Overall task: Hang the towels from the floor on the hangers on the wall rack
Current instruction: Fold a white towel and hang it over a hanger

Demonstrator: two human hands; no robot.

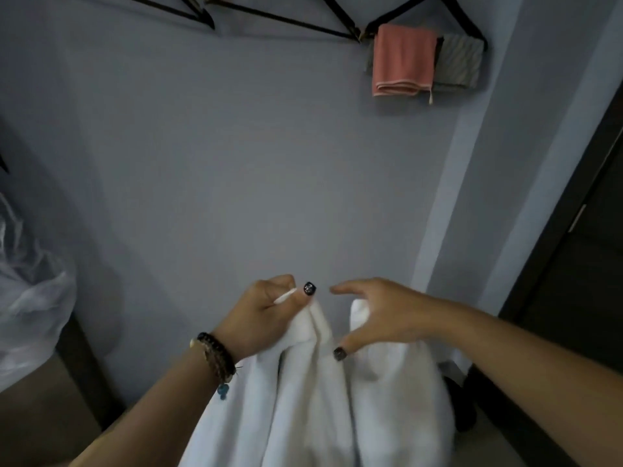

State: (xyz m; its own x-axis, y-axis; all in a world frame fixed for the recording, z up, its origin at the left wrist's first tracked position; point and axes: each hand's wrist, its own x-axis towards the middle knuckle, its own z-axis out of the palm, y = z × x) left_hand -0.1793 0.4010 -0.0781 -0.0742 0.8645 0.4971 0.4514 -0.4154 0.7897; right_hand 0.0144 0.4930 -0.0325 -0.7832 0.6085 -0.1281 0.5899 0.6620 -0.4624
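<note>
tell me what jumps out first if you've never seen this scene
A large white terry towel fills the bottom centre, its top edge bunched in the left hand, while the right hand spreads over the other fold, fingers loosely curved. High on the pale blue wall at upper right, a small salmon-pink towel hangs on a black hanger beside a grey striped towel.

A pale blue wall (pixel 236 146) fills most of the view. A clear plastic bag (pixel 30 298) bulges at the left edge; a dark door (pixel 586 281) stands at right.
</note>
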